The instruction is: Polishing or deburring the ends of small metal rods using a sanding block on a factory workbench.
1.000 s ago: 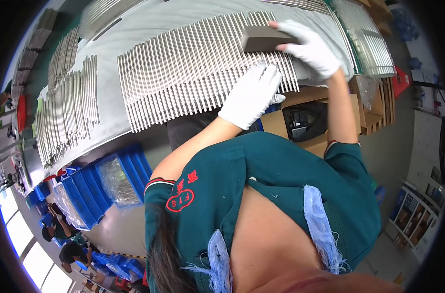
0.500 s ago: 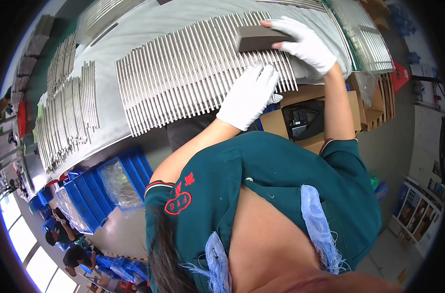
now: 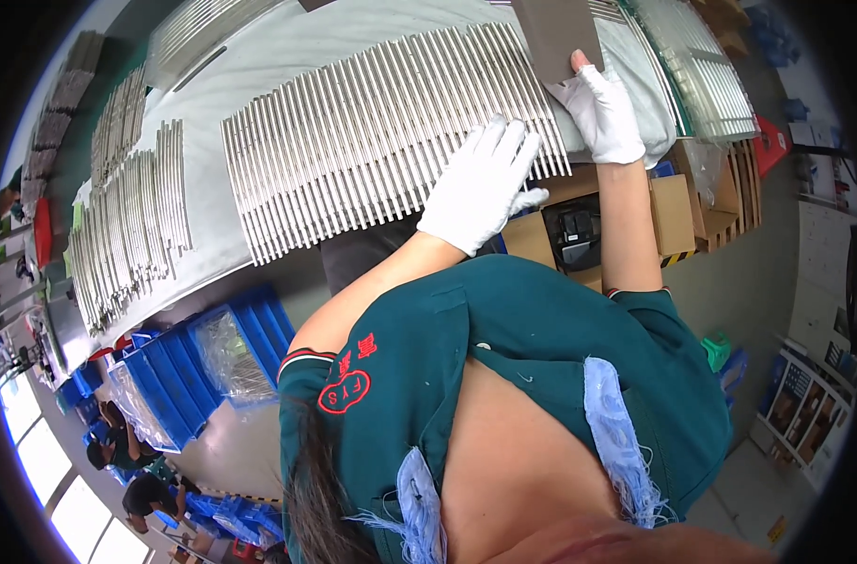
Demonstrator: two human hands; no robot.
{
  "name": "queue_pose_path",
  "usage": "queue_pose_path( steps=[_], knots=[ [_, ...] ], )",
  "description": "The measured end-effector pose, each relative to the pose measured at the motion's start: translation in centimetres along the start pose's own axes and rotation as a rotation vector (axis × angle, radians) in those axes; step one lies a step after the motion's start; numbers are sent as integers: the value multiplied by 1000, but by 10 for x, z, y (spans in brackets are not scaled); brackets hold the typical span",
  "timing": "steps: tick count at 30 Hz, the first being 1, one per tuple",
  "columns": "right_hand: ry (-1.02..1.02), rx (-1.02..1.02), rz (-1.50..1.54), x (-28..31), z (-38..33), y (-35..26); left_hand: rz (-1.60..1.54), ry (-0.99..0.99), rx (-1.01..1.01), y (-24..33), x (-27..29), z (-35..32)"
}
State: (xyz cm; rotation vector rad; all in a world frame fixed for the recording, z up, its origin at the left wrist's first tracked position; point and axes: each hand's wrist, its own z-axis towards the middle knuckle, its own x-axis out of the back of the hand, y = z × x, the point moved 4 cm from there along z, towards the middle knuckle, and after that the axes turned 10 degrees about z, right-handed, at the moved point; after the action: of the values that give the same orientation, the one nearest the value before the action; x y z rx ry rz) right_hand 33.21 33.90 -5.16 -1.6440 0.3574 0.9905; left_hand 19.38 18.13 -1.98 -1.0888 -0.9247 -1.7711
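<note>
A long row of thin silvery metal rods (image 3: 344, 141) lies side by side on a pale cloth-covered table. My left hand (image 3: 477, 188), in a white glove, rests on the near right part of the row with its fingers stretched out. My right hand (image 3: 609, 120), gloved too with its thumb tip bare, grips the near end of a dark grey-brown rectangular block (image 3: 558, 39). The block is tilted, its broad face showing, at the right end of the row. Whether it touches the rods I cannot tell.
More rods (image 3: 132, 226) lie at the table's left end. Clear plastic trays (image 3: 696, 70) stand at the far right. Below the near edge are an open cardboard box (image 3: 673, 216) with a black device and blue crates (image 3: 170, 385). Two people work at the far lower left.
My right hand has turned and drawn the block off the rods to the right, swinging it from lying crosswise to pointing away from me. The left hand has hardly moved.
</note>
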Motion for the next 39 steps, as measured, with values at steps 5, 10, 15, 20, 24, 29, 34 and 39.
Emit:
queue_pose_path(
  steps=[5,10,15,20,24,29,34,39],
  knots=[
    [104,-1,86,9,1,5,46,51,-27,-2,-3,-2],
    [125,1,149,12,2,0,-11,30,-19,-3,2,0],
    [76,165,47,9,-8,-28,95,36,87,-8,4,-1],
    [139,169,106,8,-20,-28,187,96,89,-8,-1,-4],
    [137,304,-61,7,-25,-31,204,125,51,-7,-4,-7],
    [139,314,-476,-14,-29,-39,174,116,49,-5,-2,-12],
    [20,245,-1023,-11,-22,-33,125,93,88,-2,5,-8],
    [-159,47,-1063,-43,-19,-37,-7,89,51,-2,7,-9]
  ],
)
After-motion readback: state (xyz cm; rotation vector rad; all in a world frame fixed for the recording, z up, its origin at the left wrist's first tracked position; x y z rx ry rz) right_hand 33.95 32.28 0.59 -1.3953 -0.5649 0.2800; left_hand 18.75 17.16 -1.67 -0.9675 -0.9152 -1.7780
